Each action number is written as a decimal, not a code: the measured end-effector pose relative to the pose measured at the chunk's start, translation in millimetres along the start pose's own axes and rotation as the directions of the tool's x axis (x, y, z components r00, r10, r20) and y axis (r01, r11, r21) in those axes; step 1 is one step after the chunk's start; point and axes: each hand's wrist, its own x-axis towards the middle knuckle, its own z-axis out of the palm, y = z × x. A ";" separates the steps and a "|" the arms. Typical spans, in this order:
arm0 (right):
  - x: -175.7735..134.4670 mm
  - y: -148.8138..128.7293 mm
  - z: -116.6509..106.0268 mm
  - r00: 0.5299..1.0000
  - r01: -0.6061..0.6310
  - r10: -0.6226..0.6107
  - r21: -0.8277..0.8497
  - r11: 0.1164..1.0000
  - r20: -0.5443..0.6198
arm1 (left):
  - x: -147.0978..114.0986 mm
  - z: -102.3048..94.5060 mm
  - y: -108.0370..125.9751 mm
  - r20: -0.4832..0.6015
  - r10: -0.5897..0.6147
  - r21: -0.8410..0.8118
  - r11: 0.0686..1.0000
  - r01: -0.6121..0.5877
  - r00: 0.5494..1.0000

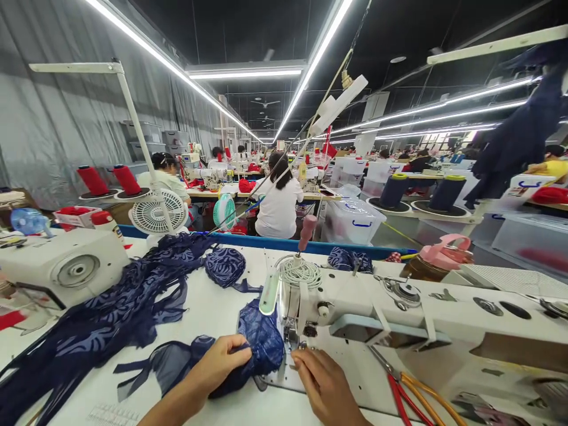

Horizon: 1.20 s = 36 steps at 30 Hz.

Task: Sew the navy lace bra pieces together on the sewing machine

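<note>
My left hand (226, 361) pinches the edge of a navy patterned fabric piece (261, 334), which looks like a bra cup. That piece lies on the sewing machine bed, left of the presser foot (290, 334). Loose navy straps and sheer fabric (171, 364) trail to the left from under the hand. Just right of the presser foot is my right hand (322, 378), fingers curled together near the needle plate; what they hold, if anything, is hidden. The white sewing machine (355, 302) stretches to the right.
A long heap of navy fabric (119, 307) covers the table's left. Behind the machine lie a rounded navy piece (225, 266) and another bundle (348, 259). Red-handled scissors (399, 384) and an orange-handled tool (426, 393) rest at right. A person in white (279, 204) sits ahead.
</note>
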 end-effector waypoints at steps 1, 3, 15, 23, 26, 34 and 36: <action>1.1 -6.2 0.3 0.999 -0.025 0.023 0.069 0.997 0.025 | -3.7 1.5 1.4 0.018 -0.008 -0.040 0.999 0.009 1.000; 4.5 -20.2 1.6 0.994 -0.090 0.075 0.196 0.976 0.083 | -9.1 5.0 5.7 0.048 -0.009 -0.099 0.995 0.014 0.999; 8.2 -46.5 23.9 0.871 -0.485 0.392 0.390 0.783 0.295 | -23.9 16.3 18.8 0.046 0.117 -0.063 0.992 -0.114 0.992; -1.8 -49.1 30.5 0.868 -0.496 0.425 0.462 0.735 0.256 | -32.0 29.0 19.6 -0.032 0.104 0.002 0.995 -0.104 0.994; -7.3 -51.0 26.6 0.883 -0.468 0.417 0.467 0.750 0.214 | -32.4 35.2 18.1 -0.110 0.125 0.049 0.992 -0.120 0.986; -58.8 17.8 -64.6 0.961 -0.268 0.201 -0.448 0.853 -0.191 | -28.4 10.5 25.4 -0.031 0.084 0.004 0.996 -0.084 0.996; -71.1 25.1 -81.2 0.950 -0.299 0.222 -0.430 0.852 -0.220 | -27.1 6.0 27.9 -0.024 0.082 0.000 0.997 -0.082 0.996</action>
